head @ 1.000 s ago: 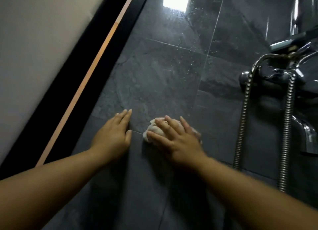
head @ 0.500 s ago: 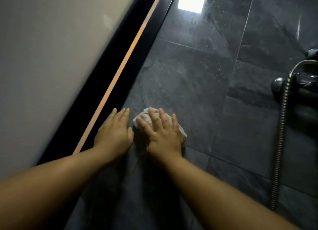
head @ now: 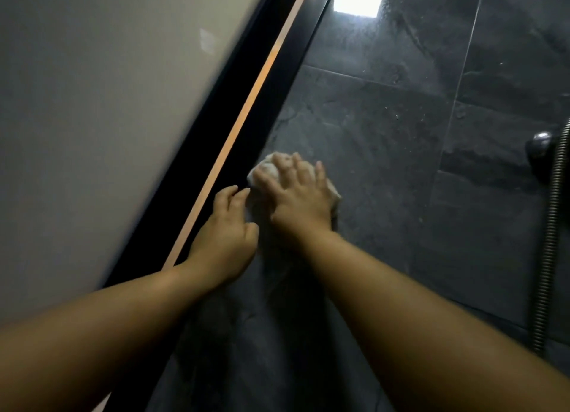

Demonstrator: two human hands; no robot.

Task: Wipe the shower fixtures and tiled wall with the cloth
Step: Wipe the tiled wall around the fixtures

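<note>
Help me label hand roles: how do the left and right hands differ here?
The right hand presses the cloth with spread fingers; the left hand holds nothing, fingers loosely bent. The left hand sits beside the black frame; the right hand is higher, further onto the tiled wall. Both are bare, reaching to that wall.

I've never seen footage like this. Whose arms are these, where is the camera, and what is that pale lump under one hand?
There is no machine here. These are a person's two bare arms, filmed by one camera worn on the head, looking forward and down. The right hand presses a bunched pale cloth against the dark tiled wall, beside a black frame. The left hand holds nothing; its fingertips lie close to that frame. At the right edge a ribbed metal shower hose hangs near a round fixture.
</note>
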